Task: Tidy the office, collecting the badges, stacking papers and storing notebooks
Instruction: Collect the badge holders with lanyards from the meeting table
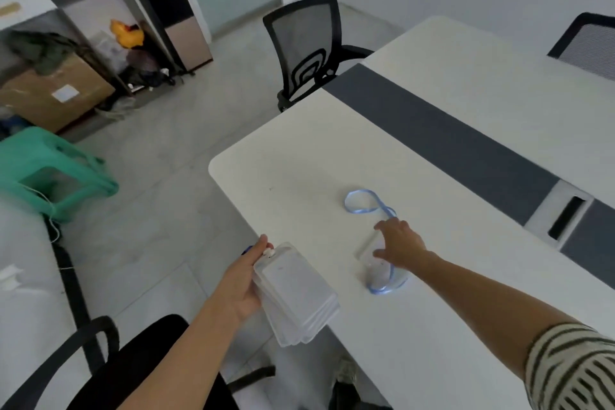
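Observation:
My left hand (244,286) grips a stack of several clear badge holders (296,293) over the near left edge of the white table (299,170). A single clear badge holder (374,260) lies flat on the table with a light blue lanyard (366,201) looping away from it. My right hand (399,243) reaches over this badge, fingers spread and resting on its far end. Part of that badge is hidden under the hand.
A dark grey strip (442,140) with a cable slot (565,218) runs along the table's middle. Black mesh chairs stand at the far end (306,46), far right (589,43) and just below me (109,369). A green stool (50,170) and shelving with boxes (56,96) are on the left.

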